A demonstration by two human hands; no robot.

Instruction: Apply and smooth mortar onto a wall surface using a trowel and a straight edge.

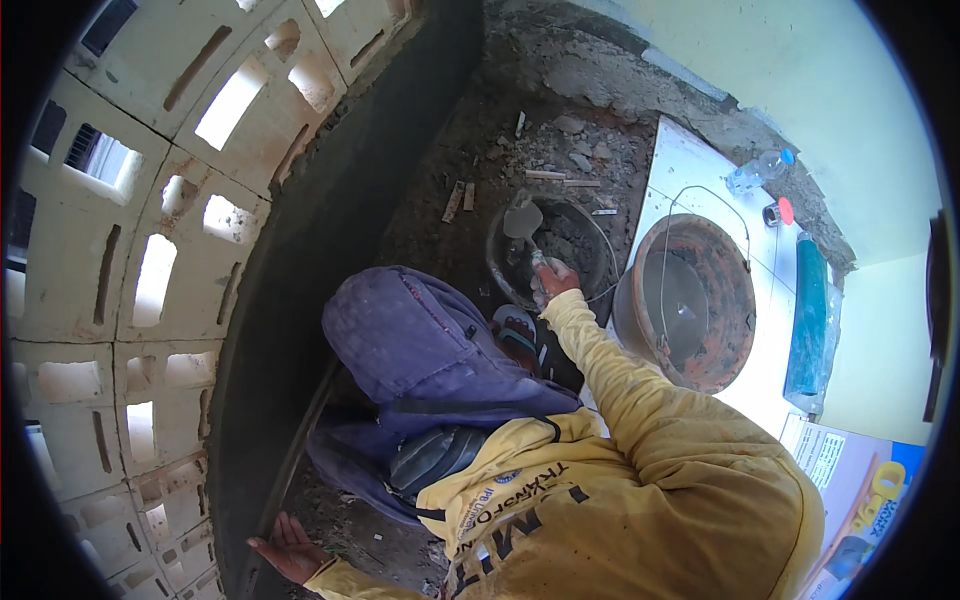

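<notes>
My right hand (pixel 553 282) is closed round the handle of a trowel (pixel 522 219). The trowel's mortar-smeared blade is over a black bucket (pixel 497 262) with dark grey mortar (pixel 573 238) inside. Low on the left, my left hand (pixel 290 550) is open, palm turned up and fingers apart, beside a long thin strip (pixel 297 445) at the foot of the wall. It holds nothing that I can see. The lower wall band (pixel 350 200) has a smooth dark grey coat.
A large bucket (pixel 740 345) with grey liquid stands on white tiles (pixel 665 170) at the right. Beyond it are a plastic bottle (pixel 760 172), a red-lidded jar (pixel 778 212) and a green roll (pixel 808 320). Rubble (pixel 580 145) lies ahead; pierced blocks (pixel 165 250) rise at left.
</notes>
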